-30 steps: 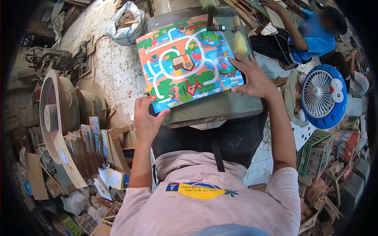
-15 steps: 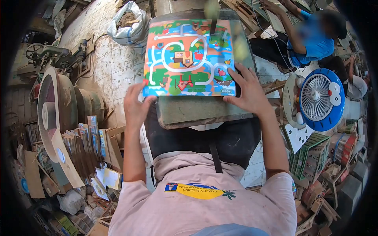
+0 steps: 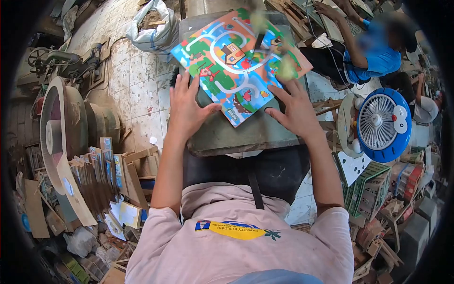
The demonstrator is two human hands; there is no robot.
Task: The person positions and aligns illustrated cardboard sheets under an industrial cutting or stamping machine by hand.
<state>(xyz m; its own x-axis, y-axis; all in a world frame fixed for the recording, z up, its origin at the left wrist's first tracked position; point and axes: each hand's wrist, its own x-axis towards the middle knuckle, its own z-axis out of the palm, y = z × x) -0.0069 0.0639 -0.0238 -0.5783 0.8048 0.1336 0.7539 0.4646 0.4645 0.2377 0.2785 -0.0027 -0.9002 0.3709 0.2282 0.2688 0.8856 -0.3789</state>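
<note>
A colourful printed board (image 3: 222,57) with white curved tracks and a house picture lies turned at an angle on the worn green-grey table (image 3: 236,137). One of its corners points toward my body. My left hand (image 3: 187,106) is at the board's left lower edge, fingers apart. On the other side, my right hand (image 3: 295,106) has its fingers spread beside the right lower edge, the fingertips at the board. A blurred thin dark upright part (image 3: 259,40) stands in front of the board's upper area.
A blue fan (image 3: 384,125) stands at the right, above a green crate (image 3: 369,189). Stacked printed boards (image 3: 97,175) and a large wheel-shaped machine (image 3: 59,137) are at the left. A white sack (image 3: 153,28) stands behind. A person in blue (image 3: 371,47) sits at upper right.
The board has turned from square to the table to a diagonal position. My left hand has moved right and up along it; my right hand has shifted only slightly.
</note>
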